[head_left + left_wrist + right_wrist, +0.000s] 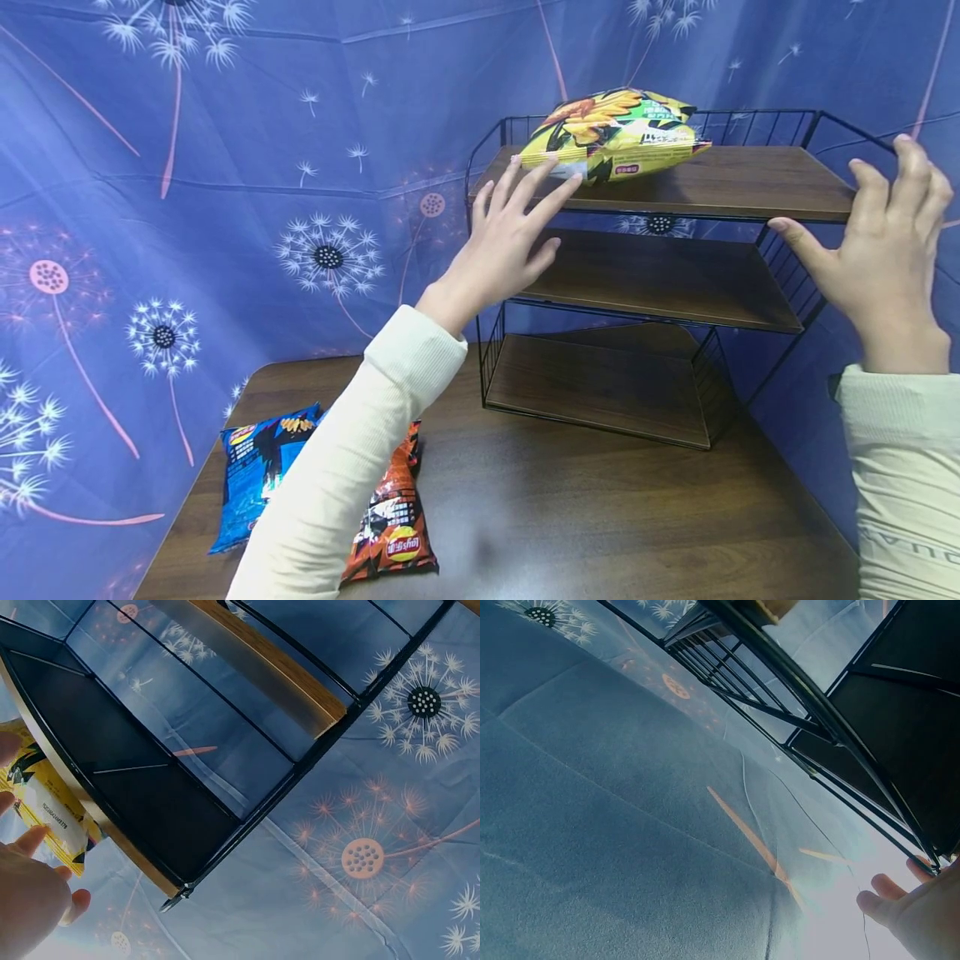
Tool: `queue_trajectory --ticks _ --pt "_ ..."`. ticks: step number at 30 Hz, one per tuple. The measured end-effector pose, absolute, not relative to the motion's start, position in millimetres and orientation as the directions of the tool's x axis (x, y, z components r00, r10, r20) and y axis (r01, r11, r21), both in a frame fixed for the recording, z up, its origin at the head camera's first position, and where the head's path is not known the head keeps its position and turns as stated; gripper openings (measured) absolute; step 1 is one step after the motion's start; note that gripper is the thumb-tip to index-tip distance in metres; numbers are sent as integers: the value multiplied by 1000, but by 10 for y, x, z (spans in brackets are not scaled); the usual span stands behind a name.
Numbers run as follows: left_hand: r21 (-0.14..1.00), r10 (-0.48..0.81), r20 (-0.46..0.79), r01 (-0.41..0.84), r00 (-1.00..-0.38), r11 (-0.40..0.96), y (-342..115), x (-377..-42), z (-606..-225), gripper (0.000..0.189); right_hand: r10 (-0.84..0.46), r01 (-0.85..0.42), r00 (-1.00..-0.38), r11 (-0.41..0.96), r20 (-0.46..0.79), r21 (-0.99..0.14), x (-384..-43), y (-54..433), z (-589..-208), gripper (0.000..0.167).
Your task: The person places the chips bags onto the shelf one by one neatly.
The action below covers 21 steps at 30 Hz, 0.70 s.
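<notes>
A yellow snack bag (615, 137) with a sunflower picture lies on the left half of the top shelf (765, 179). My left hand (502, 233) is at the front left of that shelf, fingers stretched toward the bag's near lower edge. In the left wrist view the fingers overlap the yellow bag (52, 810); whether they touch it I cannot tell. My right hand (888, 242) is raised at the shelf's right end, fingers spread and a little bent, holding nothing. The right wrist view shows the right hand's fingers (889, 896) beside the rack's black frame corner.
The three-tier rack has a middle shelf (660, 279) and a bottom shelf (600, 387) in a black wire frame. It stands on a brown table (600, 500). A blue chip bag (255, 475) and a red-orange chip bag (397, 525) lie at left, partly behind my left sleeve.
</notes>
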<state>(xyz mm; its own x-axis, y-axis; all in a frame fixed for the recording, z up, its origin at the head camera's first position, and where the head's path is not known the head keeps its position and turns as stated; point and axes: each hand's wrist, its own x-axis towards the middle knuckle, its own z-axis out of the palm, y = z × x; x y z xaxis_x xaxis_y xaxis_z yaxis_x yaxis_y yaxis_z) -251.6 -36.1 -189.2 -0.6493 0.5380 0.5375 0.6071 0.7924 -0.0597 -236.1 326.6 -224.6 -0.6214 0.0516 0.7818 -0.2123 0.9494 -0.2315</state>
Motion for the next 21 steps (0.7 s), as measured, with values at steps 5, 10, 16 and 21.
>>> queue_trajectory --ticks 5,10,16,21 --pt "-88 552 558 617 -620 782 -400 -2467 -1900 57 37 -217 -614 953 788 -214 -2368 3270 -2244 109" --pt "-109 549 587 614 -595 782 -475 -2412 -1944 55 42 -214 -620 952 784 -220 -2371 3272 -2244 109" --pt "-73 517 636 622 -573 779 -611 -2355 -2082 54 30 -221 -607 954 794 -205 -2373 3269 -2248 110" --pt "-59 498 664 624 -558 779 -728 -2312 -2270 53 29 -237 -588 949 808 -207 -2375 3256 -2253 111"
